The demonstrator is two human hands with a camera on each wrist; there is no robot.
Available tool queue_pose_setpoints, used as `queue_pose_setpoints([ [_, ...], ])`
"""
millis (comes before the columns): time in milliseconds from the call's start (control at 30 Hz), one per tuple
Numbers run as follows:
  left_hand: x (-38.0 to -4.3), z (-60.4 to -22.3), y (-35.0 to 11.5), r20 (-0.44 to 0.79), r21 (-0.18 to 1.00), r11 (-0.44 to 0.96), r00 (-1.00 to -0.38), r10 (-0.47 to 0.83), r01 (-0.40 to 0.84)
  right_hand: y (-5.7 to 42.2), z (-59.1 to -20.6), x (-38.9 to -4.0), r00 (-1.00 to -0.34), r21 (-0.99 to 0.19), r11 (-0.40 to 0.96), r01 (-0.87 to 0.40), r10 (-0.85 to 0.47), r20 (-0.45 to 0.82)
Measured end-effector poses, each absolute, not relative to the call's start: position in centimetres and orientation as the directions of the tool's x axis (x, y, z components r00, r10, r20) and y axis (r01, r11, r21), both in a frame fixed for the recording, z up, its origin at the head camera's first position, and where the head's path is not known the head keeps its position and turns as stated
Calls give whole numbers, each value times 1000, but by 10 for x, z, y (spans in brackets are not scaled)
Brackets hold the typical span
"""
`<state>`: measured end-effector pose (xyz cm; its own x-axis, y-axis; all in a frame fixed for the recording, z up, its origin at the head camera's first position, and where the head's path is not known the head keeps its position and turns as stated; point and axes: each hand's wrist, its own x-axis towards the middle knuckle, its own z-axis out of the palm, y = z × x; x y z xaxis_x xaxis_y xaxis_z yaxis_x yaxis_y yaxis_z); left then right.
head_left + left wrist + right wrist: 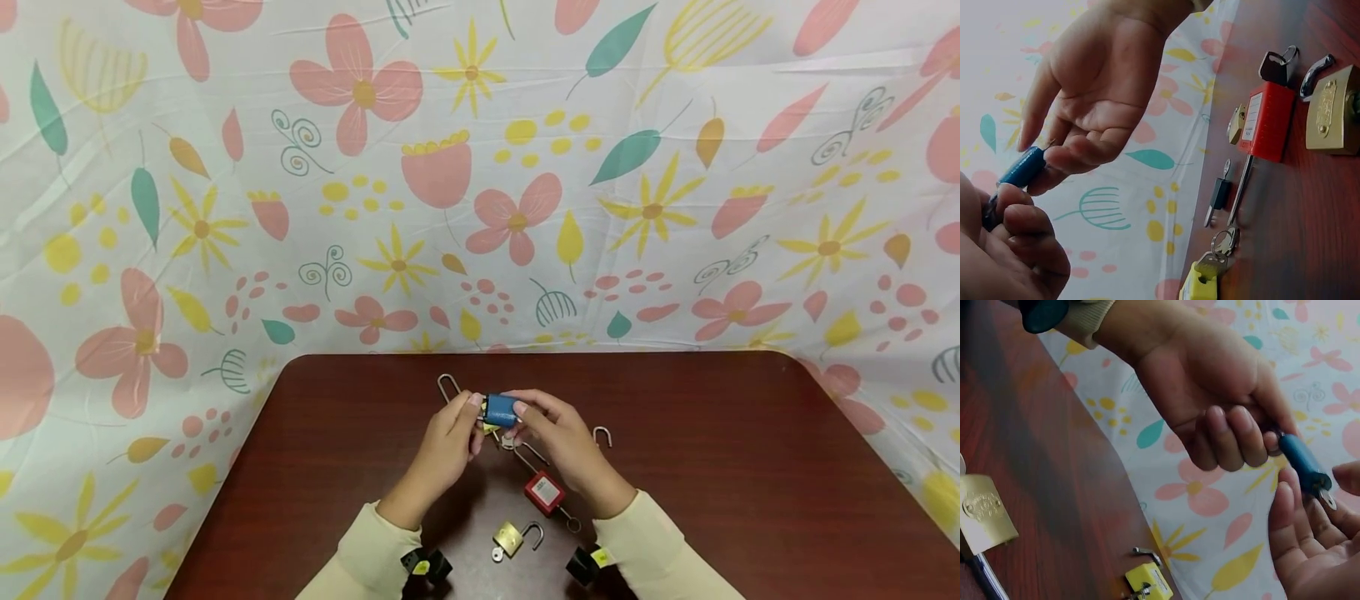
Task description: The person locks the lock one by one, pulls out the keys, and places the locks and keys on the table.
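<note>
We've got the blue padlock [498, 410] up in both hands now, lifted off the table [337, 467] beyond the red padlock [543, 492] and a touch to its left. Our left hand [448, 433] pinches the end away from the keyhole, thumb against fingers; our right hand [561, 442] holds the other end between thumb and fingertips, where a key [1329, 500] pokes out. So the key looks to be in, but our left fingers cover the shackle end, and we can't tell whether that lock is released.

And the others? On the near side of the red padlock, slightly left, the brass padlock [507, 540] lies with its shackle swung out: that one's undone. The red one has a key at its near end, and its long shackle seems loose on one side. Beyond it to the left, half hidden behind our hands, sits the yellow padlock [1149, 582], state unclear. We'd call the blue one midway, the piece not yet finished.
</note>
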<state>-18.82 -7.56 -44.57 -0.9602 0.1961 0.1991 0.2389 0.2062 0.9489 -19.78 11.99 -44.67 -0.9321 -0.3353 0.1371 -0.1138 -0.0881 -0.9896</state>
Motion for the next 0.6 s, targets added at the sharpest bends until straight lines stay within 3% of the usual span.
queue_pose_setpoints([
  [200, -191, -444, -80, 169, 975, 124, -977, 130, 185, 120, -448, -199, -903, -995, -85, -47, -422, 78],
  [433, -192, -440, -78, 126, 992, -7, -984, 123, 126, 116, -451, -196, -849, -992, -109, -60, -518, 108],
  [600, -189, -436, -76, 137, 986, -119, -979, 153, 119, 113, -453, -193, -853, -982, -157, -109, -492, 174],
])
